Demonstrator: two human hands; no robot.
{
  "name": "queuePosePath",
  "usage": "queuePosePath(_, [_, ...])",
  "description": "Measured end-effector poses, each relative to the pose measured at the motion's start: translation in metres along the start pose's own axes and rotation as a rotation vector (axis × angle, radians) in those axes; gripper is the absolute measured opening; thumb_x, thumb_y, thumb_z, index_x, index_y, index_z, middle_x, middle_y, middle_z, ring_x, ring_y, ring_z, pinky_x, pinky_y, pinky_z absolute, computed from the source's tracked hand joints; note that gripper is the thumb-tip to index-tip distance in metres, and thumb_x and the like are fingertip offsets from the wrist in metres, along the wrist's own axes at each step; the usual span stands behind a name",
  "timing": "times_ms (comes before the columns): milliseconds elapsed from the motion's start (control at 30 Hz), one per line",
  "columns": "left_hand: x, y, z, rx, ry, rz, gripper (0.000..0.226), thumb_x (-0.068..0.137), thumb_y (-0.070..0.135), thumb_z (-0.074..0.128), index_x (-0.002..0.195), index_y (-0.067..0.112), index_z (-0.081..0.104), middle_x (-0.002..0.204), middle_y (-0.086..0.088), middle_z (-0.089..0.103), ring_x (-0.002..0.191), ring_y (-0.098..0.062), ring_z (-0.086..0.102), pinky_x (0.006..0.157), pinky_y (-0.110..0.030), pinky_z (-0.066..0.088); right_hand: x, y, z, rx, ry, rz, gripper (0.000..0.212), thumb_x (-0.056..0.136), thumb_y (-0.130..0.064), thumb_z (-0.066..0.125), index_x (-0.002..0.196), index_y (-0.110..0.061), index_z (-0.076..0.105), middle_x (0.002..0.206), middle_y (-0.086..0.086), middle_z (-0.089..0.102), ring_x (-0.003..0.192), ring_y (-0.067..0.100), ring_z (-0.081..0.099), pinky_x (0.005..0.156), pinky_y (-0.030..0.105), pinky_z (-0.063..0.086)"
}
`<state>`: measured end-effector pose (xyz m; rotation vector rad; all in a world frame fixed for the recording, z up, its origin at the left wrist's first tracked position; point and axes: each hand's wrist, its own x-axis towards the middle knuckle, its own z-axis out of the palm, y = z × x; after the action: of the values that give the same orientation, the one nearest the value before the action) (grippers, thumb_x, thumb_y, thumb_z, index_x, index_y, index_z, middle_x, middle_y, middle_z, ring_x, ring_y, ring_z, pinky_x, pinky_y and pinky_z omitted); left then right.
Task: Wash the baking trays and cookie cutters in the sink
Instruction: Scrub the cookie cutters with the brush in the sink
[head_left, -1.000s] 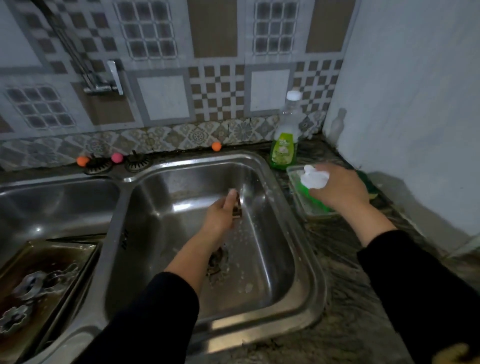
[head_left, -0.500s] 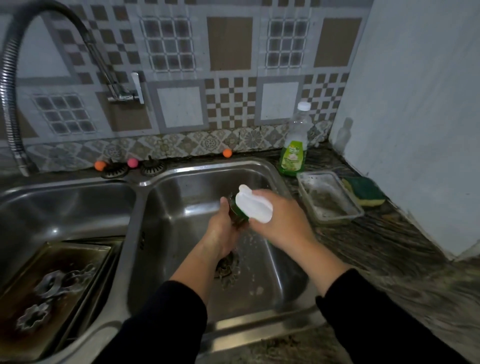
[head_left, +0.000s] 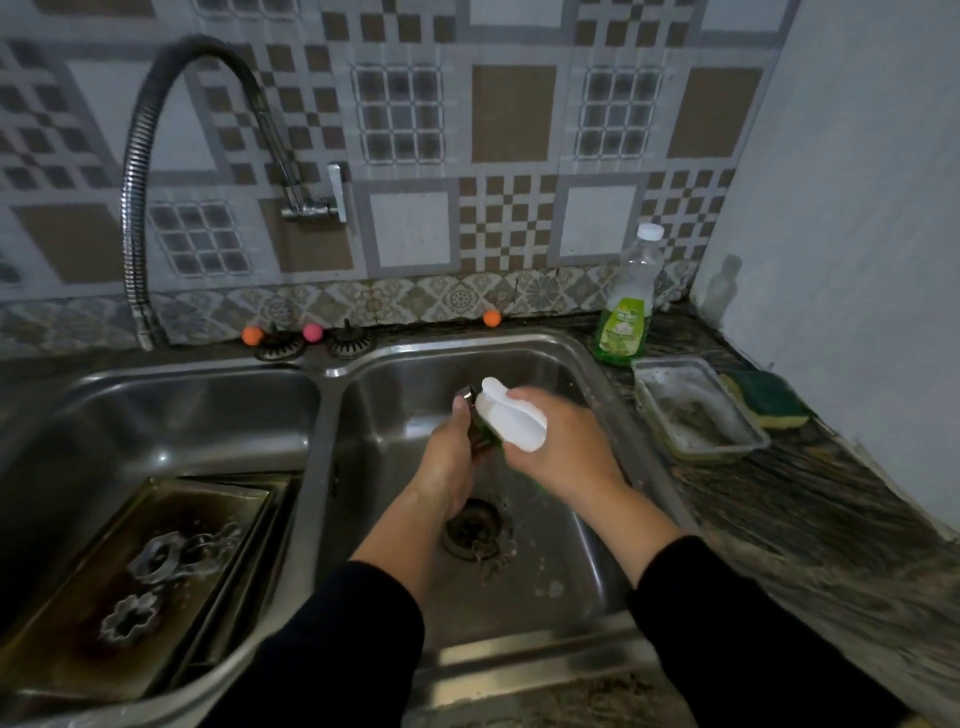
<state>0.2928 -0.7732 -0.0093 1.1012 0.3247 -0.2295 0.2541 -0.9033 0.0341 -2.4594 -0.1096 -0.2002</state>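
Over the right basin (head_left: 582, 374) of the double sink, both hands meet just above the drain (head_left: 475, 530). Left hand (head_left: 452, 467): grip curled round a small metal cookie cutter (head_left: 466, 395), only its top rim showing past the thumb. Right hand (head_left: 566, 452): grip closed on a green scrubber with a white foamy pad (head_left: 511, 423), pressed against the cutter.

Remaining work sits in the left basin (head_left: 156, 415): stacked baking trays (head_left: 93, 613), darkly stained, with two more cutters (head_left: 150, 561) lying on the top tray. Dish soap bottle (head_left: 623, 322), a clear tub (head_left: 696, 410) and a spare sponge (head_left: 769, 397) stand on the counter (head_left: 810, 509) to the right. Faucet hose (head_left: 135, 208) hangs over the left basin; no water seen running.

Step in hand, as I judge it: scrubbing this one cutter. To do it well:
- turn the cutter in the left grip so every scallop meets the pad
- push a corner of the scrubber inside the ring, where dough likely lodges
- hold it low over the basin; a soapy cutter may slip toward the drain
- mind the thin edge against fingertips
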Motion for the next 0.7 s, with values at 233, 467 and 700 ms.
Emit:
queuePosePath(233, [0.003,0.001,-0.019,0.083,-0.066,0.048,0.040,0.105,0.030,0.032,0.121,0.005,0.059,0.110,-0.014,0.068,0.101,-0.024,0.064,0.090,-0.037,0.051,0.001,-0.010,0.008,0.054,-0.045,0.060,0.055,0.073,-0.031,0.074,0.125,-0.036,0.056,0.118,-0.006,0.064,0.103,0.015,0.060,0.080,0.027,0.049])
queuePosePath(467, [0.005,0.010,-0.024,0.104,-0.016,0.079,0.032,0.103,0.022,0.040,0.123,0.004,0.056,0.106,-0.012,0.065,0.094,-0.021,0.061,0.085,-0.034,0.052,-0.003,-0.009,0.010,0.091,-0.009,0.098,0.055,0.072,-0.032,0.075,0.124,-0.037,0.056,0.117,-0.008,0.062,0.104,0.015,0.060,0.078,0.026,0.049])
queuePosePath(700, [0.005,0.007,-0.035,0.651,0.151,0.321,0.066,0.084,0.029,0.072,0.141,0.011,0.045,0.134,-0.005,0.057,0.119,-0.016,0.055,0.104,-0.029,0.042,-0.002,-0.017,-0.001,0.144,0.131,0.031,0.057,0.075,-0.028,0.076,0.127,-0.036,0.055,0.121,-0.009,0.061,0.109,0.012,0.055,0.080,0.024,0.046])
